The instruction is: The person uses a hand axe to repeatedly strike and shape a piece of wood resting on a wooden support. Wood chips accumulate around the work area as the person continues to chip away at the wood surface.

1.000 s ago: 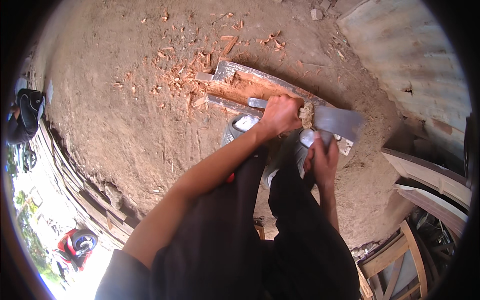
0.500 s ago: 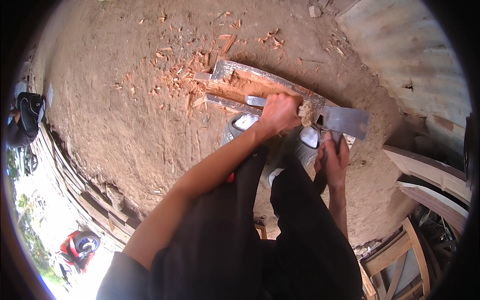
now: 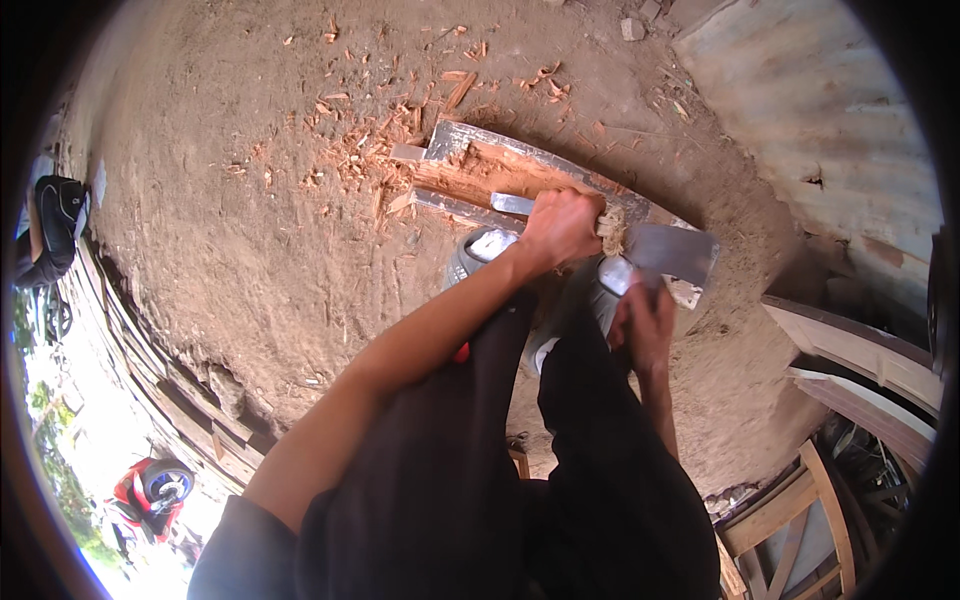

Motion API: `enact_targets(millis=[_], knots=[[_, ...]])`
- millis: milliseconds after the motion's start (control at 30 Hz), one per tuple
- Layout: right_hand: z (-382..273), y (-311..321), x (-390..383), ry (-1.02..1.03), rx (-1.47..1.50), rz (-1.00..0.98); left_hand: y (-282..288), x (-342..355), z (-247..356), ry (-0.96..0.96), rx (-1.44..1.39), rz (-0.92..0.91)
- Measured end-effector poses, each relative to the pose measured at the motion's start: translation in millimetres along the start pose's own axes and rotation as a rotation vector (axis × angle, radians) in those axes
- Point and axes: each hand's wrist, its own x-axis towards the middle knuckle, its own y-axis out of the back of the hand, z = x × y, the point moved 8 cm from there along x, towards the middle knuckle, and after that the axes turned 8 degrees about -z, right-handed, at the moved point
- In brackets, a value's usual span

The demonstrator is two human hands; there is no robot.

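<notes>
Brown dirt ground, strewn with reddish wood shavings, meets a corrugated metal sheet on the right of my feed. I have the left hand wrapped tightly around a chisel, its blade pointing left across the hollowed wooden beam on the ground just beyond the shoes. With the blurred right hand I grip a broad-bladed hatchet right beside the chisel's frayed end.

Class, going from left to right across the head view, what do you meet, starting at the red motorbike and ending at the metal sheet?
Red motorbike → chisel blade → left hand → right hand → metal sheet.
</notes>
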Motion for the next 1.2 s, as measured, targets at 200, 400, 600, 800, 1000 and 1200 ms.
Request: enact_targets(millis=[200, 400, 600, 800, 1000, 1200], knots=[[-26.6, 11.5, -3.3, 0.161, 0.092, 0.117, -4.4, -2.3, -4.2, 0.013, 0.028, -0.076], [-8.9, -0.5, -1.6, 0.149, -0.130, 0.104, -9.6, -1.5, -1.0, 0.033, 0.092, -0.145], [-31.2, 18.3, 0.5, 0.094, -0.032, 0.137, -3.6, -2.6, -6.2, 0.058, 0.064, -0.109], [-15.6, 15.8, -11.6, 0.215, 0.326, 0.328, -13.5, 1.7, -6.5, 0.042, 0.109, -0.112], [-17.6, 8.1, -2.3, 0.027, -0.135, 0.005, -7.0, -2.3, -6.0, 0.055, 0.110, -0.148], [-23.6, 23.6, -16.4, 0.235, 0.281, 0.235, -3.7, -1.8, -3.8, 0.052, 0.093, -0.142]])
